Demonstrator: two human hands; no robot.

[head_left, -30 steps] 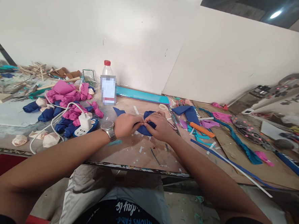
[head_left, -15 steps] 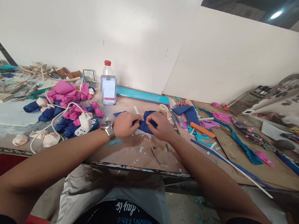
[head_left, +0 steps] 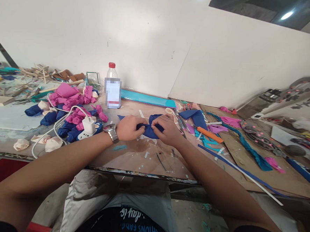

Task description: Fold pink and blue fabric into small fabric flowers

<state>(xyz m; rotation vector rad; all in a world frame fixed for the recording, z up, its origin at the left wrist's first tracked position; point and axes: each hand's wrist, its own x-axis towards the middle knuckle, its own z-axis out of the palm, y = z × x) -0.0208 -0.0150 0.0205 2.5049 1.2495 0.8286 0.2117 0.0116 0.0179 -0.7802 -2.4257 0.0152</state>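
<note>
A strip of dark blue crepe paper or cloth (head_left: pixel 151 132) is stretched between my two hands just above the table. My left hand (head_left: pixel 129 127) pinches its left part between thumb and fingers, and one end sticks out behind that hand. With thumb and fingertips, my right hand (head_left: pixel 167 130) grips the gathered right part, where a loop of the blue material rises behind the fingers. Finished-looking rolled flowers in pink (head_left: pixel 69 98), dark blue (head_left: pixel 49 118) and cream (head_left: pixel 54 144) lie heaped left of my left hand.
A white charger (head_left: pixel 88 125) with a cable sits in a power strip among the flowers. Behind my hands stand a phone (head_left: pixel 113 94) and a red-capped bottle (head_left: pixel 111 69). To the right lie an orange cutter (head_left: pixel 209 134), blue scraps (head_left: pixel 193 115) and a white stick (head_left: pixel 253 181).
Both hands stay in nearly the same place. More of the blue material shows between my fingertips, and my left hand has shifted very slightly.
</note>
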